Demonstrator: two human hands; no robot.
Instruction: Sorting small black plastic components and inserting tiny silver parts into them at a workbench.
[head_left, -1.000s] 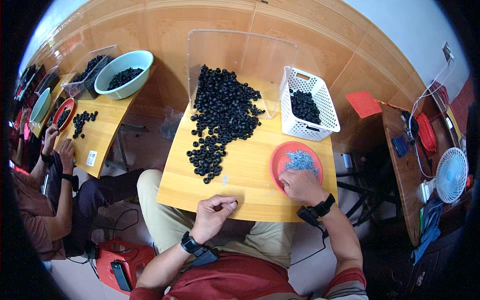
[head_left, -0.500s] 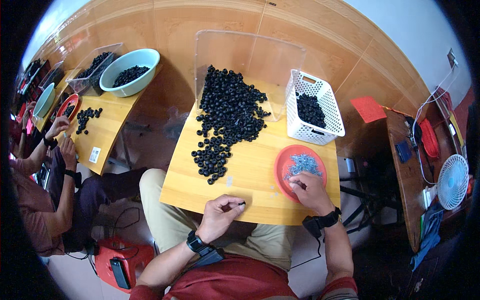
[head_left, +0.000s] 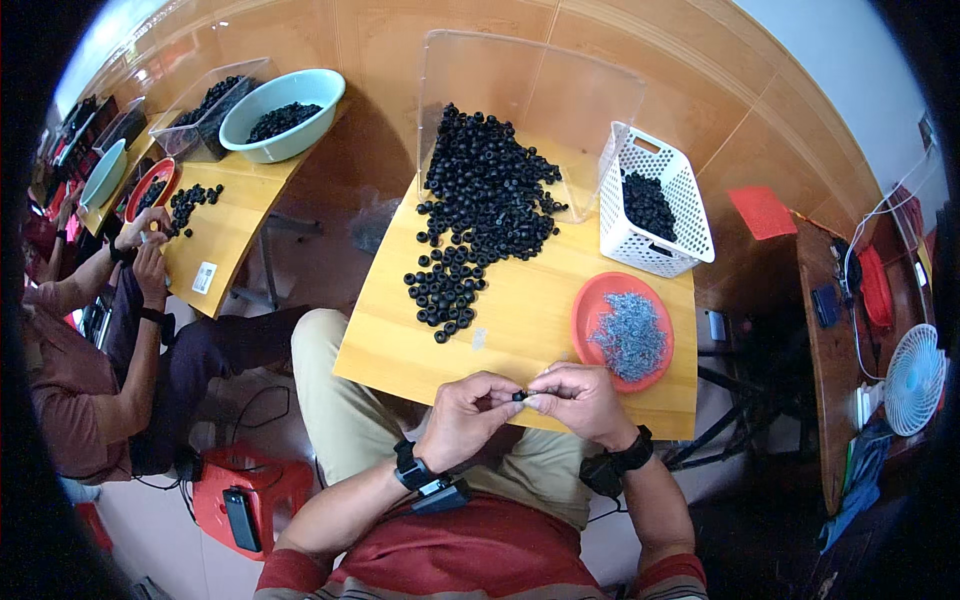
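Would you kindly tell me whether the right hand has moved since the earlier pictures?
Yes: judged against the red plate, the right hand has moved left and down the view, coming beside the left hand.

A small black piece (head_left: 519, 396), dark all over where it shows, sits pinched in the fingertips of the left hand (head_left: 466, 413), with the bunched fingertips of the right hand (head_left: 580, 400) right beside it; fingers cover much of it, hiding its full shape
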